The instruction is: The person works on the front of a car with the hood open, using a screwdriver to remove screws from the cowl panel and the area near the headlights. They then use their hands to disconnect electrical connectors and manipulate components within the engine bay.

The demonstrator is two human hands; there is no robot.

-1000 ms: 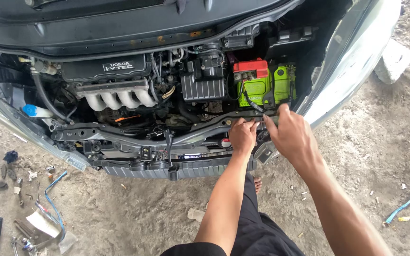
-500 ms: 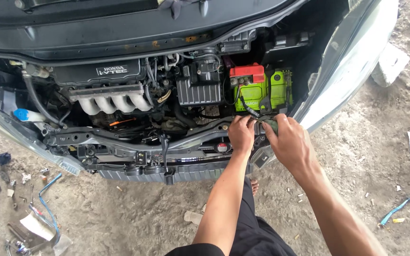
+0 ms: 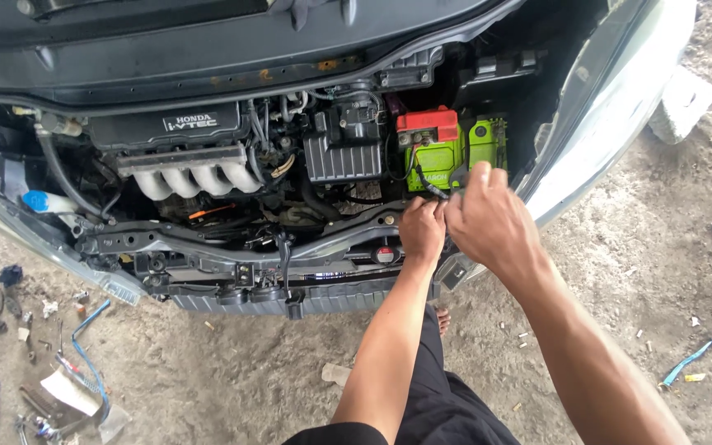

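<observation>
We pinch a black cable (image 3: 432, 188) by the green battery (image 3: 447, 152): our left hand (image 3: 422, 232) curls shut steadying it, our right hand (image 3: 488, 218) closes around its connector.

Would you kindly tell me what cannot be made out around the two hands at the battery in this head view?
- Whatever the left hand and right hand pinch: their own fingers cover it, so the grip is unclear.
- The black cable end: it vanishes under the hands.
- The green battery front lower edge: hidden behind the right hand.
- The small parts on the ground: too small to identify.
</observation>
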